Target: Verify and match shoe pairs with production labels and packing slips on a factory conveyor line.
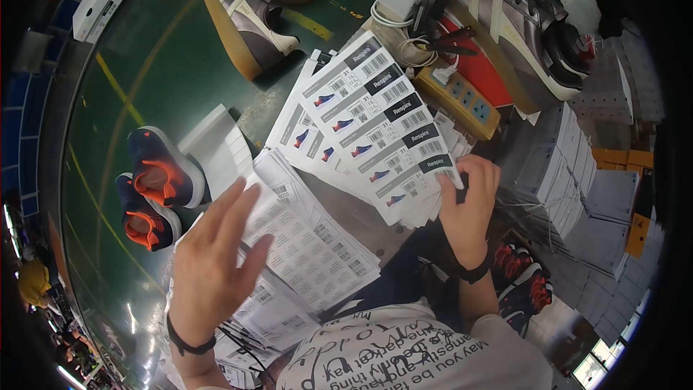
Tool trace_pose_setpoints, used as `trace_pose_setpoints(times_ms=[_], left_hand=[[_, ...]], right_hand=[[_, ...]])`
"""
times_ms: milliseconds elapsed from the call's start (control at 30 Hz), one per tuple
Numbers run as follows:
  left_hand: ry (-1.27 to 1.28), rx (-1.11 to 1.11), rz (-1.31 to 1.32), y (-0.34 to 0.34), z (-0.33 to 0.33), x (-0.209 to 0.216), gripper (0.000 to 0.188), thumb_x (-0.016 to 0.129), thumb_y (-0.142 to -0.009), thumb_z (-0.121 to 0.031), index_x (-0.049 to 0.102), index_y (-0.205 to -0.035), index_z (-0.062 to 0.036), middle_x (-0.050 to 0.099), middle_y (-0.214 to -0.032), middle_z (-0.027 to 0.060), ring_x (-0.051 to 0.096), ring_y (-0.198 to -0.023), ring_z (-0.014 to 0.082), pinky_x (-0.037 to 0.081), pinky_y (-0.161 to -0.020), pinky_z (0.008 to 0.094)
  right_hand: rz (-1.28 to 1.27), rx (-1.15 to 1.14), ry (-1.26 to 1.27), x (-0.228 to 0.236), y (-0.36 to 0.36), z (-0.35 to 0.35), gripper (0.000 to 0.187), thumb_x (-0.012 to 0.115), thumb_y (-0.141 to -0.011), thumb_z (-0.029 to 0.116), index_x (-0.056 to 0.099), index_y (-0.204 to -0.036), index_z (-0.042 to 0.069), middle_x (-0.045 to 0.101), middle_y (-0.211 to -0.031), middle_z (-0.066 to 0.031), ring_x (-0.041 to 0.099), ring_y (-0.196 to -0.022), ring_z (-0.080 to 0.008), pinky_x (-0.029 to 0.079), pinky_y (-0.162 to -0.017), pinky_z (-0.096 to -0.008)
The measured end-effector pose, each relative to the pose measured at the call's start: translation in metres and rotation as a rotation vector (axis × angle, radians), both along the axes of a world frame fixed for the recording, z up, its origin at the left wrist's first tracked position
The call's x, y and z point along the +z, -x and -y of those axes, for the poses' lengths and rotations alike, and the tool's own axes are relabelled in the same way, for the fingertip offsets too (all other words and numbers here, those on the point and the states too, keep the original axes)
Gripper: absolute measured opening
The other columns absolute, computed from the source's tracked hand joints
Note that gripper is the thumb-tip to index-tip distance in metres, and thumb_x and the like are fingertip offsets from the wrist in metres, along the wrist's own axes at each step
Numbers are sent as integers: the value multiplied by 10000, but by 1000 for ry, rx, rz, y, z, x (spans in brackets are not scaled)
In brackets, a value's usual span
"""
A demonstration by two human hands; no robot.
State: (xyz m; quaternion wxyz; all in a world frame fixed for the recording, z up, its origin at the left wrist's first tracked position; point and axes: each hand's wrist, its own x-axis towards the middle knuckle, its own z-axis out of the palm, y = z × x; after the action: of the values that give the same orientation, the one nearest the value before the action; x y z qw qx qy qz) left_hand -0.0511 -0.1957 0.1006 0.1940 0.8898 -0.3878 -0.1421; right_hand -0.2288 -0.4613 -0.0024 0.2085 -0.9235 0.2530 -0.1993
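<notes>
L hand point(216, 263) open over part-hidden printouts point(310, 245), R hand point(465, 209) w/ label sheet point(382, 128) in part-hidden pinch

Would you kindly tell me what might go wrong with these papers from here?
The right hand has the label sheets only by one corner, so they might crease or slip out of line. The loose printed sheets below the open left hand overlap unevenly and could slide or get mixed. The power strip sits close by, so a sheet might snag on it.
</notes>
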Motion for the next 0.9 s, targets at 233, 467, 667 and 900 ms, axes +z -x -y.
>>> trace_pose_setpoints(times_ms=[233,467,667,900], left_hand=[[200,-499,645,25,69,-27,380,704,-796,-143,623,-1166,-117,596,-1252,121,522,-1258,392,231,-1081,751],[152,-459,476,28,67,-38,113,619,-655,-59,512,-692,-62,494,-733,73,641,-981,294,376,-1046,692],[137,-489,408,28,60,-36,119,652,-664,-59,549,-724,-63,550,-788,66,645,-993,276,467,-1008,568],[240,-447,307,25,48,-28,243,701,-690,-88,587,-900,-134,587,-898,43,638,-981,261,456,-992,556]], right_hand=[[336,779,-583,31,9,-21,451,788,-827,309,613,-1087,-16,664,-1126,-213,680,-924,-332,538,-774,-390],[-29,93,-29,0,-22,23,619,789,-784,250,539,-1272,-36,512,-1293,-204,467,-1168,-397,406,-990,-454],[-180,78,21,1,-32,20,564,836,-715,236,556,-1144,-1,476,-1308,-164,386,-1250,-369,384,-984,-460],[-40,57,-783,9,-9,13,307,722,-831,63,539,-1069,-3,689,-837,-160,677,-719,-217,509,-697,-300]])
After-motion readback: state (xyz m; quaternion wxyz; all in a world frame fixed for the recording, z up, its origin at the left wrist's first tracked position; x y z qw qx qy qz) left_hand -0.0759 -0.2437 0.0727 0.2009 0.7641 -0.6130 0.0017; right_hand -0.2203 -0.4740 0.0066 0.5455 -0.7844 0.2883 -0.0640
